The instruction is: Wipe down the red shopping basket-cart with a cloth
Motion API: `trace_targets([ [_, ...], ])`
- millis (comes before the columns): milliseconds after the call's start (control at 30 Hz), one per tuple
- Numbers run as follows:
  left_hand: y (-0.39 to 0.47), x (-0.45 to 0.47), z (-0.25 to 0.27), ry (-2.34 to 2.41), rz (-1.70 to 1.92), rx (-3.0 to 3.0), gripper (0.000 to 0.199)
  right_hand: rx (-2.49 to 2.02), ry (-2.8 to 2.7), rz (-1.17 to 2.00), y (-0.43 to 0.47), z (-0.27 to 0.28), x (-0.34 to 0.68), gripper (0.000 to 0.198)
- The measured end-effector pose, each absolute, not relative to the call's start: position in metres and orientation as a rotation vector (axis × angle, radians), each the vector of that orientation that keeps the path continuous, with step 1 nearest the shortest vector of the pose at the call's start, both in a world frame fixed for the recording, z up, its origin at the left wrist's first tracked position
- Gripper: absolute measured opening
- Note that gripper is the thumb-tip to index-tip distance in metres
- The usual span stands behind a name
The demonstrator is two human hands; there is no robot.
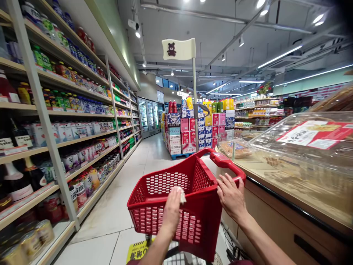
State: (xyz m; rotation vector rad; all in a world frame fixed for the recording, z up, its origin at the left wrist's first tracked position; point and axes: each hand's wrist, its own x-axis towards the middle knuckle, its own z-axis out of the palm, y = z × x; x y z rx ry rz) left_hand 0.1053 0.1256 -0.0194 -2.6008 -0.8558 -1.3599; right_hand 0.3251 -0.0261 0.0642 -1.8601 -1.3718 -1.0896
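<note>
While the red plastic shopping cart (176,198) stands at the middle as chief item, its perforated basket in front of the wearer and its curved handle (227,163) at the upper right of the basket, two bare hands are listed with it. Left hand (172,211): over the cart's near side, fingers close together and nearly straight, a crumpled white tissue (181,195) pinched at their tips; whether the hand touches the cart cannot be told. Right hand (232,195): laid on the cart's rear edge just beside the handle, fingers slightly spread, thumb apart, nothing seen in the palm. Fitted to the cart: one upright pole (194,81), topped by a cream flag (178,49) with a dark bear. Below the cart's left side: a yellow wet-floor sign (136,251), partly hidden. Left of the cart: tall shelving (42,110) stocked with bottles, cartons and cans. Beyond the cart: stacked drink cartons (190,132) on a blue pallet (180,155); farther off, glass-door refrigerators (149,115). Right of the cart: a wood-fronted counter (271,213) bearing clear plastic food boxes (298,143), the largest with a red-and-white label (317,134).
</note>
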Motion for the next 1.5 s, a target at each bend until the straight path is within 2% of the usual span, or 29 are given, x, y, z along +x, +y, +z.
trace_targets([
  [133, 0.137, 0.091, -0.024, -1.138, -1.530, -2.386, 0.076, -1.837, -1.341, -1.124, -0.031, 0.065, 0.329, 0.035],
  [267, 0.110, 0.147, -0.008, -0.852, -1.453, -2.601, 0.068, -1.818, -1.350, -1.088, -0.034, 0.068, 0.328, 0.035],
  [367, 0.095, 0.176, 0.001, -0.667, -1.410, -2.679, 0.069, -1.830, -1.326, -1.098, -0.040, 0.072, 0.338, 0.035],
  [567, 0.106, 0.160, -0.002, -0.821, -1.568, -2.486, 0.069, -1.820, -1.287, -1.096, -0.037, 0.065, 0.336, 0.036],
  [800, 0.081, 0.205, 0.016, -0.590, -1.489, -2.661, 0.062, -1.779, -1.285, -1.102, -0.032, 0.065, 0.334, 0.036],
  [967, 0.094, 0.184, 0.010, -0.770, -1.598, -2.588, 0.063, -1.853, -1.241, -1.166, -0.047, 0.066, 0.354, 0.038],
  [1167, 0.054, 0.246, 0.040, -0.440, -1.423, -2.737, 0.054, -1.858, -1.305, -1.185, -0.048, 0.062, 0.355, 0.039],
  [1267, 0.065, 0.220, 0.034, -0.450, -1.397, -2.728, 0.058, -1.850, -1.294, -1.165, -0.048, 0.060, 0.350, 0.039],
  [1400, 0.080, 0.179, 0.015, -0.726, -1.447, -2.620, 0.065, -1.811, -1.336, -1.120, -0.036, 0.061, 0.327, 0.039],
  [1500, 0.077, 0.181, 0.010, -0.644, -1.413, -2.666, 0.062, -1.778, -1.397, -1.098, -0.023, 0.064, 0.305, 0.039],
])
